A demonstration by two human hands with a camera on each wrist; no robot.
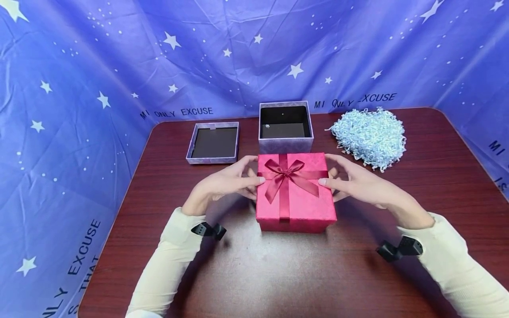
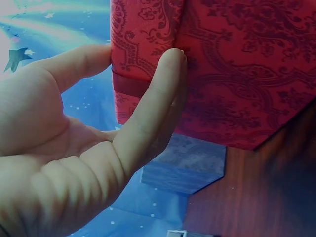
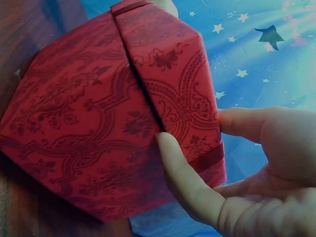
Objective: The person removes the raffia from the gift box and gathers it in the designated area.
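A red patterned gift box [image 1: 306,206] stands at the middle of the table, its lid on and a darker red ribbon tied in a bow [image 1: 286,174] on top. My left hand [image 1: 228,179] holds the lid's left side, thumb on the top edge and fingertips against the side wall. On the opposite side, my right hand [image 1: 354,179] holds the lid the same way. In the right wrist view, a fingertip [image 3: 167,143] lies right at the lid's lower edge, along a dark seam above the box body [image 3: 84,123]. Inside the box is hidden.
Behind the red box stands an open purple box [image 1: 285,145] with a dark interior. An upturned purple lid [image 1: 212,160] lies to its left. A heap of pale blue shredded paper [image 1: 370,137] sits at the back right. A starry blue cloth [image 1: 238,66] hangs behind the wooden table [image 1: 238,278].
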